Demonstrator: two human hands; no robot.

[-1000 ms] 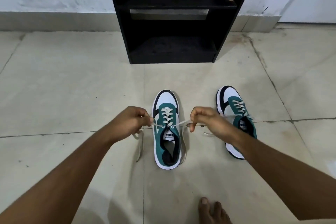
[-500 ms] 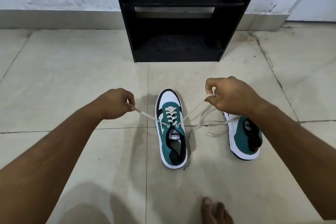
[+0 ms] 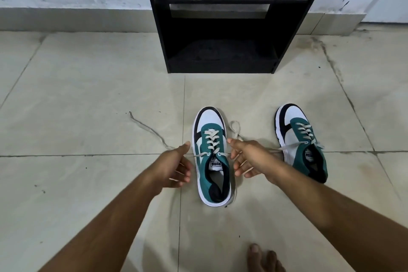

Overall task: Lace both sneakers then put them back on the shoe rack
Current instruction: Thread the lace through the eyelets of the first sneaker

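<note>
I am looking down at a pale tiled floor (image 3: 88, 99). A green, white and black sneaker (image 3: 212, 157) stands between my two hands, toe pointing away from me toward a black shoe rack (image 3: 220, 28) against the wall. My left hand (image 3: 174, 166) hangs just left of it, fingers (image 3: 183, 174) spread loosely and gripping nothing. My right hand (image 3: 249, 158) hangs just right of it, fingers likewise open and empty. The sneaker's lace ends (image 3: 150, 129) lie loose on the floor, one trailing off to the left, one looped beside the toe on the right. The second sneaker (image 3: 301, 141) stands on the floor to the right, laced, well apart from the rack. My bare toes (image 3: 262, 258) show at the bottom edge.
</note>
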